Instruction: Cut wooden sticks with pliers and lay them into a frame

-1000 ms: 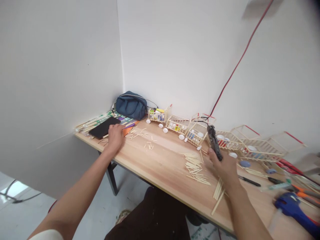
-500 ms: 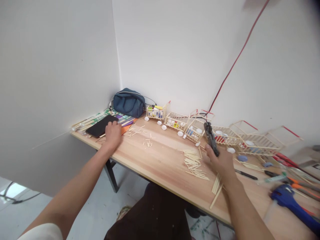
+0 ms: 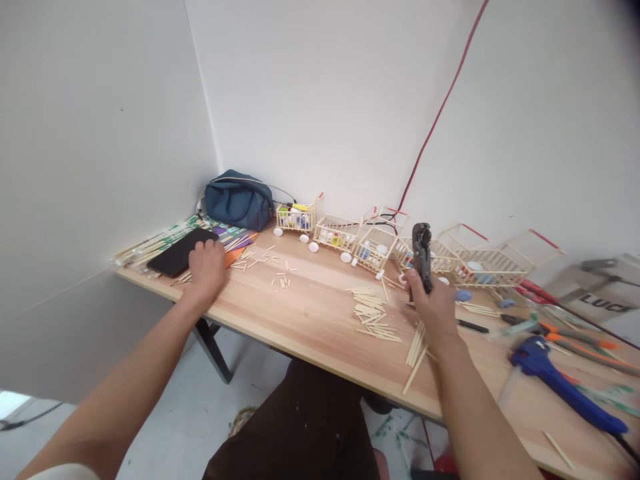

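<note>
My left hand [image 3: 207, 265] rests at the left end of the table, beside a black phone [image 3: 181, 252]. Its fingers curl down among thin wooden sticks, and whatever they hold is hidden. My right hand [image 3: 437, 308] is closed round a black plier-like hand tool [image 3: 423, 257], its head pointing up. Just left of that hand lies a heap of short cut wooden sticks [image 3: 371, 311]. A few longer sticks [image 3: 416, 345] lie below it. Tiny stick pieces [image 3: 283, 281] are scattered between my hands.
Several small stick-built carts [image 3: 377, 250] with white wheels line the wall. A blue bag [image 3: 239, 200] sits in the back corner. To the right lie a blue glue gun [image 3: 560, 383], orange-handled pliers [image 3: 585, 339] and a black pen [image 3: 473, 326]. A red cable [image 3: 445, 93] runs down the wall.
The view has swung to the right, so the table's things sit further left. In my right hand the tool stands more upright. My left hand stays beside the phone, fingers still curled.
</note>
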A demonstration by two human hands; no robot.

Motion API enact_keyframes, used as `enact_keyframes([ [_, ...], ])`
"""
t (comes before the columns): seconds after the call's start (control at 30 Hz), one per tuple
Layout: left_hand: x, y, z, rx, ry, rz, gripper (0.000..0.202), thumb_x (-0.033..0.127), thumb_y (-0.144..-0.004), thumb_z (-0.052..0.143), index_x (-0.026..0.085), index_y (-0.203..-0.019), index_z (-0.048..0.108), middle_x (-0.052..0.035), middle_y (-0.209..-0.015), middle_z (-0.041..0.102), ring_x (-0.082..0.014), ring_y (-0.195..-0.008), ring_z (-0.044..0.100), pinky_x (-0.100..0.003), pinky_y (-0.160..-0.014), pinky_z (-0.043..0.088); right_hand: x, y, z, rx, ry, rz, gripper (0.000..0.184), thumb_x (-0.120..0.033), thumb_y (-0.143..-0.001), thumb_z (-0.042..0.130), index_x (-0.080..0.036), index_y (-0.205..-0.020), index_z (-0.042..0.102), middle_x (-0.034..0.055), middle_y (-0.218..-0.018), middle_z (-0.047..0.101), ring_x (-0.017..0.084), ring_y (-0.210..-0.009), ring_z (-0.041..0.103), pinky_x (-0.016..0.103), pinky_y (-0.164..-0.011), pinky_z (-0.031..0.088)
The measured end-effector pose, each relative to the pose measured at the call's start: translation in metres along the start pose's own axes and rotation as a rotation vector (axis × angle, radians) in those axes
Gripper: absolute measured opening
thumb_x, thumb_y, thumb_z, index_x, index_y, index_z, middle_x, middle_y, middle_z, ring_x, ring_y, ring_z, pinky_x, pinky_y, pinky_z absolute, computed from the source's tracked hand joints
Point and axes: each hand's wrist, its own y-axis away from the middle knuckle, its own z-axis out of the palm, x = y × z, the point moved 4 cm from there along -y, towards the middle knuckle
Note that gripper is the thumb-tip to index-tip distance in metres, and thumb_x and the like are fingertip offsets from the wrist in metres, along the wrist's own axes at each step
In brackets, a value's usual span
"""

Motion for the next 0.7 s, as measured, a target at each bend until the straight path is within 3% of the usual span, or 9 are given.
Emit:
enact_keyframes([
  [0.17,0.0004,0.0006,0.0011,0.005,-0.001,-0.011,0.029,0.007,-0.082,0.043,-0.001,-0.105,0.059,-0.0242,-0.103,0.059,-0.0366,-0.101,0.053,-0.039,-0.078,0.041,-0.0024,0.0004,0.0014,-0.013,0.028,-0.027,0.055,-0.066,-0.082,0.045,-0.016,-0.073,0.066,0.0044,-0.060,0.059,0.018,-0.059,0.054,0.031,-0.065,0.041],
  [0.4,0.0007,-0.0007,0.0033,-0.029,0.017,-0.029,0.033,0.017,-0.077,0.055,0.005,-0.108,0.055,-0.0218,-0.106,0.060,-0.0357,-0.102,0.051,-0.039,-0.080,0.040,-0.0026,0.0016,0.0022,-0.024,0.033,-0.015,0.058,-0.067,-0.083,0.044,-0.015,-0.079,0.069,0.0053,-0.060,0.060,0.019,-0.059,0.054,0.031,-0.060,0.040],
  [0.7,-0.0019,-0.0005,0.0025,-0.020,0.084,-0.023,0.025,0.016,-0.084,0.045,0.008,-0.104,0.058,-0.0205,-0.102,0.062,-0.0349,-0.098,0.052,-0.038,-0.075,0.038,-0.0043,0.0007,0.0001,-0.013,0.044,-0.004,0.058,-0.068,-0.082,0.043,-0.016,-0.074,0.066,0.0045,-0.059,0.058,0.020,-0.061,0.056,0.032,-0.065,0.040],
])
